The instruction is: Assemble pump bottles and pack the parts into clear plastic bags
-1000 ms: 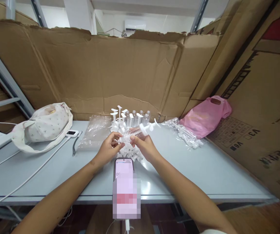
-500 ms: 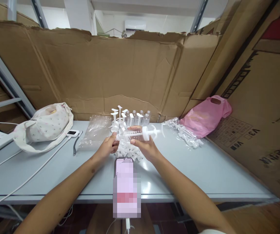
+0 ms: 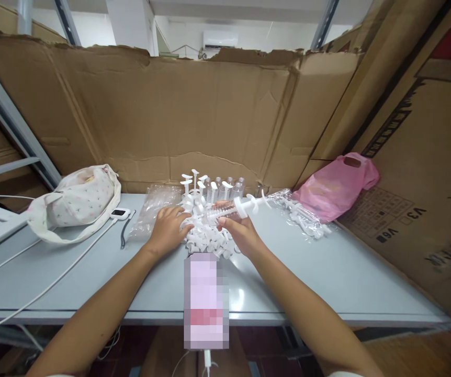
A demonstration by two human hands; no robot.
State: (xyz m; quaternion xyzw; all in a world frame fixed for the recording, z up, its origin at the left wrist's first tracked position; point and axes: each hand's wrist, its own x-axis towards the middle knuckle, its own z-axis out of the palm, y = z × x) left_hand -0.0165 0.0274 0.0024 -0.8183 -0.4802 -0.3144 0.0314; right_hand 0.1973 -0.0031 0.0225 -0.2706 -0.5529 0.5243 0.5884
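My right hand (image 3: 245, 236) grips a large plastic syringe (image 3: 227, 210) by its clear barrel. The syringe lies tilted, its white collar and winged plunger pointing up and right, above a heap of small white plastic parts (image 3: 209, 241). At the heap's left side, my left hand (image 3: 168, 228) is palm down with fingers apart; nothing shows in it, though its fingertips are partly hidden among the parts. Behind the heap stand several white plungers (image 3: 194, 180) and several clear barrels (image 3: 238, 189).
A phone (image 3: 205, 298) with a blurred screen is at the table's front edge. Clear plastic bags (image 3: 153, 204) lie left; a bag of white parts (image 3: 307, 217) and a pink bag (image 3: 323, 186) lie right. A cloth bag (image 3: 80, 204) and cables are far left. Cardboard (image 3: 178, 115) walls the back.
My left hand has come away from the syringe's tip end and spread over the left side of the heap. The syringe, still in my right hand, tilts more upward to the right.
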